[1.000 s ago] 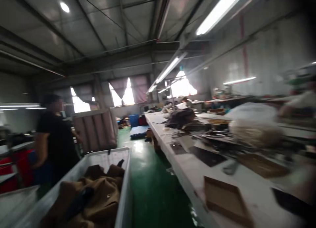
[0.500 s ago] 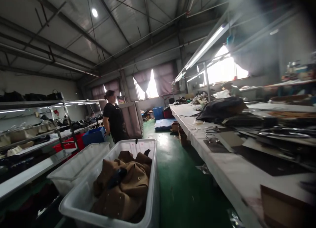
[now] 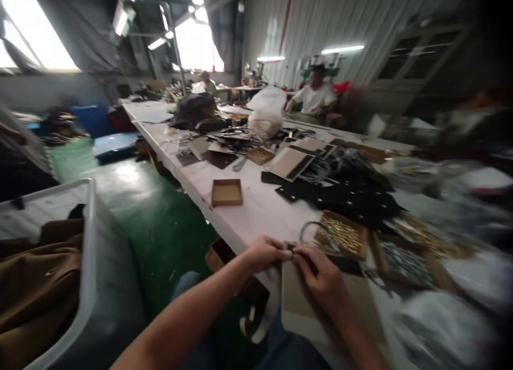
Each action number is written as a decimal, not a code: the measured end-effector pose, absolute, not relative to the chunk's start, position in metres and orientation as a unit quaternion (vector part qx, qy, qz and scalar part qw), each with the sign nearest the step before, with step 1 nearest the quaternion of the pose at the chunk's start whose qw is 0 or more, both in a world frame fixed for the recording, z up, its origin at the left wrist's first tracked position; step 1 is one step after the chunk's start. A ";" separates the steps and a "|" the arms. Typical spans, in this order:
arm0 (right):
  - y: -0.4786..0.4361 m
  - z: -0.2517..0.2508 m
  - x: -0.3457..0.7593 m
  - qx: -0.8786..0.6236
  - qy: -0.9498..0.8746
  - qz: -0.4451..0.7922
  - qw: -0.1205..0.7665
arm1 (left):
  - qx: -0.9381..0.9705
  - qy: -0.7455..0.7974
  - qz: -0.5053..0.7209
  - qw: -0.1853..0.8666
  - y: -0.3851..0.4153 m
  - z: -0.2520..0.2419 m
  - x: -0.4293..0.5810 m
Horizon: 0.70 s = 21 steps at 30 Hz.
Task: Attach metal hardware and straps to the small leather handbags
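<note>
My left hand (image 3: 265,253) and my right hand (image 3: 324,276) meet over the near edge of the table, fingertips pinched together. Between them is a small dark piece, too blurred to name. Beneath my right hand lies a beige board (image 3: 294,300) with a dark band along its far side. Just beyond the hands, a thin dark loop (image 3: 315,226) rests against a cardboard box of small gold-coloured metal parts (image 3: 340,234). To its right, another box holds silvery parts (image 3: 404,263).
An open shallow cardboard box (image 3: 227,193) stands near the left edge of the white-covered table (image 3: 256,215). Black studded material (image 3: 340,196) and clear plastic bags (image 3: 444,327) lie to the right. A white bin (image 3: 108,284) of brown pieces (image 3: 40,284) stands left. A person (image 3: 315,95) sits across.
My view has swung right and down from the aisle to the table. Both my hands have come into view, pinched together. The bin now appears at the far left.
</note>
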State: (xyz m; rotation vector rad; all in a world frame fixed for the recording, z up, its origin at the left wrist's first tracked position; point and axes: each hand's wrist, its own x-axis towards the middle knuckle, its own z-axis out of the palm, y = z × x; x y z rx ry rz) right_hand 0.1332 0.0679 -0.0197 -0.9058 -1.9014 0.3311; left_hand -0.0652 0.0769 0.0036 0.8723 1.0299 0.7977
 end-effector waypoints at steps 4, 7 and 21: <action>0.055 -0.026 0.169 -0.434 -0.790 0.159 0.403 | 0.367 0.436 0.356 0.741 0.083 -0.023 -0.046; 0.059 -0.028 0.157 -0.435 -0.788 0.162 0.404 | 0.377 0.441 0.347 0.737 0.083 -0.024 -0.059; 0.058 -0.020 0.153 -0.447 -0.776 0.167 0.413 | 0.393 0.396 0.365 0.745 0.083 -0.018 -0.062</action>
